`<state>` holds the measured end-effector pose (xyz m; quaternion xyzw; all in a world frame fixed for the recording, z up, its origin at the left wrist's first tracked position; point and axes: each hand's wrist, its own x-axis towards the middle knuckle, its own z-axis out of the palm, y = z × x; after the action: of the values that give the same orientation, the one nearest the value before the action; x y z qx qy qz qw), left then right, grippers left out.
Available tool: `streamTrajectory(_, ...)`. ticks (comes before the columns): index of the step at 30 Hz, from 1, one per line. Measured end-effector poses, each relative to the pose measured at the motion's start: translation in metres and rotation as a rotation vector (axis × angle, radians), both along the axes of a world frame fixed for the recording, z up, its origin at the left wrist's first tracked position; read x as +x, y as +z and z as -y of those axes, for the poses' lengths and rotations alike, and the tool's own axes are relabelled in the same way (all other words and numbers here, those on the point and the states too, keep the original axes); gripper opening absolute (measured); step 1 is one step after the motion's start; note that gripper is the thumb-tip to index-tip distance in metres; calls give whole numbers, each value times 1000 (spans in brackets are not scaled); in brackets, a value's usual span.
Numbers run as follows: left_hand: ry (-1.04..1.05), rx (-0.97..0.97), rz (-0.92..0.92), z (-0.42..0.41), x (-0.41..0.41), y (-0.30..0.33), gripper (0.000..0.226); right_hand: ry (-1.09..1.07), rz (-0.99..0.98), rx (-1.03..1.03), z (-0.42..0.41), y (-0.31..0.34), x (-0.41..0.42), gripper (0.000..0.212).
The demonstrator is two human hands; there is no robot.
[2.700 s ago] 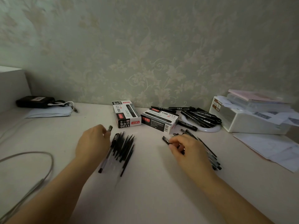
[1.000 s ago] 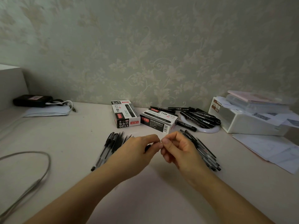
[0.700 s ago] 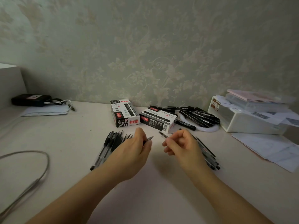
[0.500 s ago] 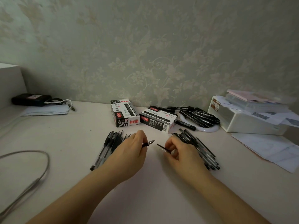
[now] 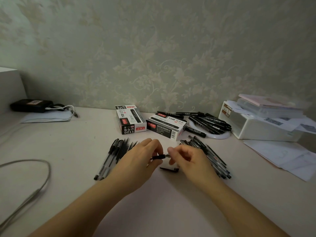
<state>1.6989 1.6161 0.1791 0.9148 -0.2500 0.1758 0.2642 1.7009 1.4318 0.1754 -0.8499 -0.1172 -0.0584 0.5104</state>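
My left hand (image 5: 136, 165) grips a black pen (image 5: 158, 157) whose front end pokes out toward the right. My right hand (image 5: 189, 161) meets it there, thumb and forefinger pinching the pen's tip end. A black pen cap (image 5: 169, 169) lies on the desk just under my right hand. A row of clear-barrelled pens (image 5: 112, 157) lies left of my left hand. A second heap of black pens (image 5: 212, 156) lies behind and right of my right hand.
Two pen boxes (image 5: 130, 119) (image 5: 166, 127) stand at the back centre, with black markers (image 5: 208, 123) heaped on a white dish. A white storage box (image 5: 256, 127) and loose papers (image 5: 282, 156) fill the right. A grey cable (image 5: 34, 182) loops at left; a black device (image 5: 30, 105) sits far left.
My hands drew apart with a pen and a small part, the right dipped to the desk, and now both have come together again on the pen. A cap now lies on the desk.
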Motion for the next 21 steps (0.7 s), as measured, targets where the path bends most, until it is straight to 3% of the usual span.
streamTrajectory(5,-11,-30,-3,3,2,-1,7,23,-102,160,2,0,1,14)
streamTrajectory(10,-15,-28,-37,3,5,-3,17,55,-80,218,4,3,1,3)
streamTrajectory(13,-2,-33,-31,2,7,-5,18,77,-80,221,3,5,-1,19)
streamTrajectory(18,-10,-54,-15,2,6,-5,16,12,-65,157,0,5,-2,28)
streamTrajectory(21,-7,-68,-11,2,6,-5,15,46,-71,168,3,5,-1,5)
